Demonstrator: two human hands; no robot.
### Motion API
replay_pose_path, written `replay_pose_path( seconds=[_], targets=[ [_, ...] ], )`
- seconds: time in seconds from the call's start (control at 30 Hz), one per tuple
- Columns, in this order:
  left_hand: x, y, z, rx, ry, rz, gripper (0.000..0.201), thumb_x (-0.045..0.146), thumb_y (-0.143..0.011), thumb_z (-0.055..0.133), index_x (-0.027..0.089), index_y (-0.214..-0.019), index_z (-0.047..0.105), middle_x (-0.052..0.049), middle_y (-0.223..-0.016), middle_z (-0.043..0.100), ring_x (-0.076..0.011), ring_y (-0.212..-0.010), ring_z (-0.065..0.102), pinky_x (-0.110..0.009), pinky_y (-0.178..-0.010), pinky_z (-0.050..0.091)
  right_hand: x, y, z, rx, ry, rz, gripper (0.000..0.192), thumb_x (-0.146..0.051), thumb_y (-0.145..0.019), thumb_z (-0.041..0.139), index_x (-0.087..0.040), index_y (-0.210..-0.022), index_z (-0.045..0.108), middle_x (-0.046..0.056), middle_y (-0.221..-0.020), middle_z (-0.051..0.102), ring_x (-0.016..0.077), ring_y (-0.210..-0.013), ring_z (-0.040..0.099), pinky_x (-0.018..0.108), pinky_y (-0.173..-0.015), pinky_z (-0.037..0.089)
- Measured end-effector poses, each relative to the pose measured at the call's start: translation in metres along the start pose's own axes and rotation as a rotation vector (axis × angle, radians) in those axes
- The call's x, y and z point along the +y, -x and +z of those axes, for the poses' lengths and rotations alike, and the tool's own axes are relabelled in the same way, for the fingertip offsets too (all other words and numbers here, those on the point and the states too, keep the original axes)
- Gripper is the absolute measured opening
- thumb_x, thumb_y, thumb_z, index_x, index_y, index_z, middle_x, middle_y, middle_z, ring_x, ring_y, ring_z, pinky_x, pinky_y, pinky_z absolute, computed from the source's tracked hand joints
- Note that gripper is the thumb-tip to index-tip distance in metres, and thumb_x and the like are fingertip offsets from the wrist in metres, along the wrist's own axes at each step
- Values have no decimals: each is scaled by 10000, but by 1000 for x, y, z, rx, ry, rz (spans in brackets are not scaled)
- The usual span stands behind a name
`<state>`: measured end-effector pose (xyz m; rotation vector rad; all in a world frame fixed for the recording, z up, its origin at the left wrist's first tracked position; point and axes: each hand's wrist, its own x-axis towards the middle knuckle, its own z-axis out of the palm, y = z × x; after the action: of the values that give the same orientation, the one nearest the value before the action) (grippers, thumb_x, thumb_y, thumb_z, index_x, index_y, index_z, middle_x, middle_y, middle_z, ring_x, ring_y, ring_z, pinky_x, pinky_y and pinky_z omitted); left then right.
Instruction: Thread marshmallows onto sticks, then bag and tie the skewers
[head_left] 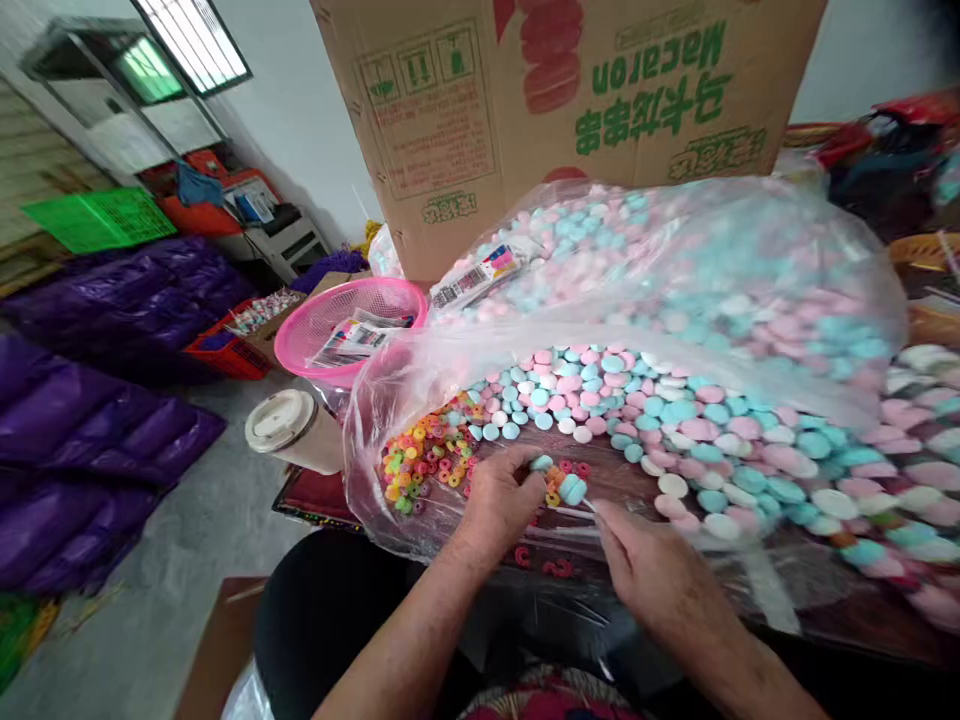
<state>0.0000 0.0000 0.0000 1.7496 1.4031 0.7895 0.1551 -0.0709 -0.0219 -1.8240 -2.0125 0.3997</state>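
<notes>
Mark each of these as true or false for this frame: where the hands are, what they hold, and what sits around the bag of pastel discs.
1. The left hand rests beside a pile of small coloured rings. True.
2. The right hand holds scissors. False: its fingers hold a thin white stick carrying a pale blue disc.
3. The pink basket stands left of the clear plastic bag. True.
4. The cardboard box is printed in blue. False: the lettering is green.
5. A lidded cup lies left of the bag. True.
</notes>
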Motion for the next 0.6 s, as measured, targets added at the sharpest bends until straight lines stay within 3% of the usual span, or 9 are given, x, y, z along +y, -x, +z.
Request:
replay_pose_path(
  seconds=[0.13,0.3,0.47,0.6],
  targets=[
    [3,-1,-1,10,-40,15,266,82,-683,503,162,-837,705,7,-728,674,-116,-662,571,-203,-628,440,3,3,4,47,5,-58,363,-222,-883,290,-165,-938,645,75,-788,716,212,-655,671,291,-541,444],
    [-1,-2,-2,-44,67,-10,277,81,-664,512,164,-830,717,0,-713,699,-121,-616,586,-206,-593,460,3,2,7,125,4,-108,355,-196,-870,297,-159,-967,637,85,-829,720,206,-690,674,281,-558,449],
    [-4,14,9,95,-6,142,282,99,-719,491,170,-894,701,-32,-803,714,-144,-698,627,-231,-683,478,-7,2,13,97,25,-77,334,-166,-847,297,-158,-886,629,72,-702,689,220,-622,654,297,-525,413],
    [-3,21,5,-156,-144,199,302,101,-758,469,209,-964,661,-13,-761,689,-150,-688,618,-230,-660,464,-6,-4,20,67,-6,-22,318,-133,-834,289,-159,-849,605,77,-699,674,215,-621,637,293,-523,388]
  ],
)
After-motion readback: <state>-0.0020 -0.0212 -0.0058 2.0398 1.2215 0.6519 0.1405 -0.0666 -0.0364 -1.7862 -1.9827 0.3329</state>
